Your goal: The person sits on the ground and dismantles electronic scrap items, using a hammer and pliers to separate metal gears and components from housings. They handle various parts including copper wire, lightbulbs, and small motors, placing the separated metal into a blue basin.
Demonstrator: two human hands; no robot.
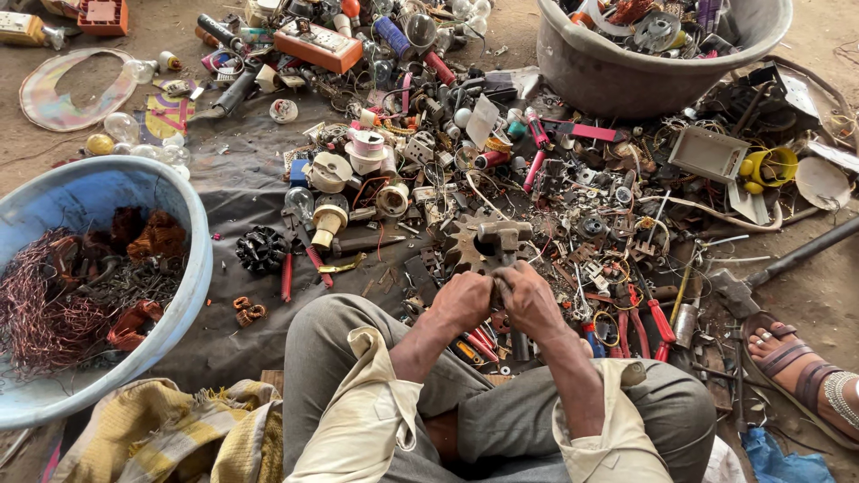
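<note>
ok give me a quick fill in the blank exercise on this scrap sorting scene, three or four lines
1. Both hands, left and right, grip a rusty ____ wheel.
2. The blue tub at the left holds tangled ____ wire.
3. The grey tub stands at the top ____ of the picture.
4. A sandalled ____ shows at the lower right.

Missing words: gear; copper; right; foot

Both forearms reach forward from between the raised knees and meet just behind the rusty gear [465, 240]. The left hand [462, 301] and right hand [528, 300] press knuckle to knuckle, fingers curled tight in closed fists, wrists bent slightly downward, sleeves rolled to the elbows.
</note>
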